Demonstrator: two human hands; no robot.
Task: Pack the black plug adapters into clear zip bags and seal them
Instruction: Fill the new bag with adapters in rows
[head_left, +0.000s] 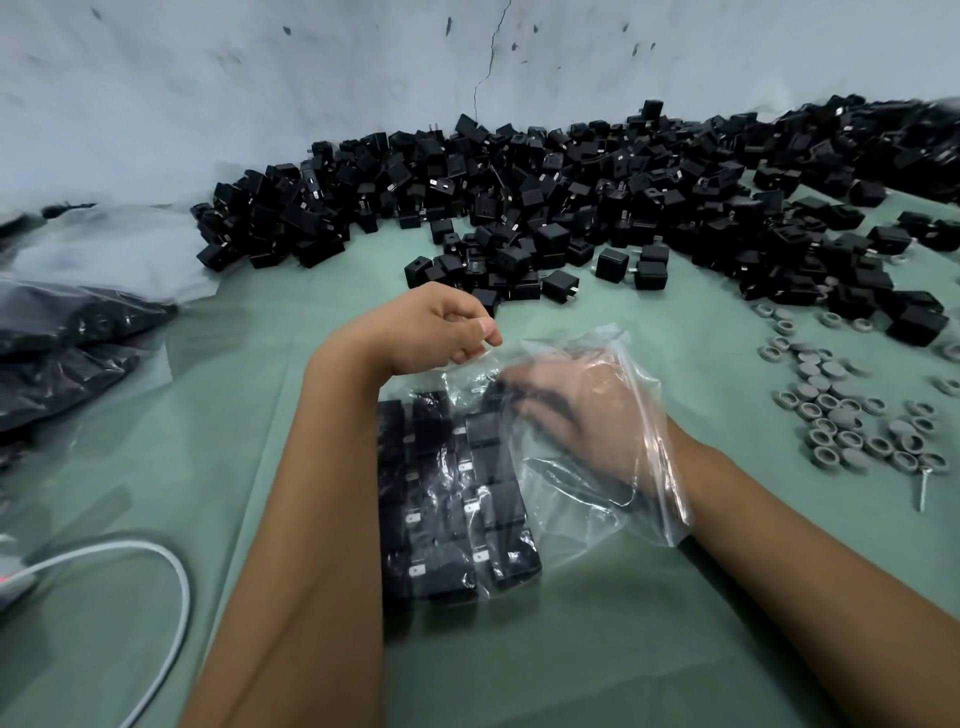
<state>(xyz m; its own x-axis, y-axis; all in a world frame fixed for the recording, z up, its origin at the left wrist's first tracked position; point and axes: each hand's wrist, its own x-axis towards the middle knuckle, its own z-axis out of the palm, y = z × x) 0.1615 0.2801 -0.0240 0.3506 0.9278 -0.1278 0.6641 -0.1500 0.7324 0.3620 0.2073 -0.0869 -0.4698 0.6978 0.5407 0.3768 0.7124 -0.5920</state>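
Pinching the crinkly clear zip bag (587, 499) (boxy black adapters (447, 499) inside), left hand (436, 332); right hand's (582, 410) grip unclear

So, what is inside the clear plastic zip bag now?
Inside the clear plastic zip bag lie rows of black plug adapters, and the right hand reaches in. Its fingertips are blurred, so whether they hold an adapter is unclear.
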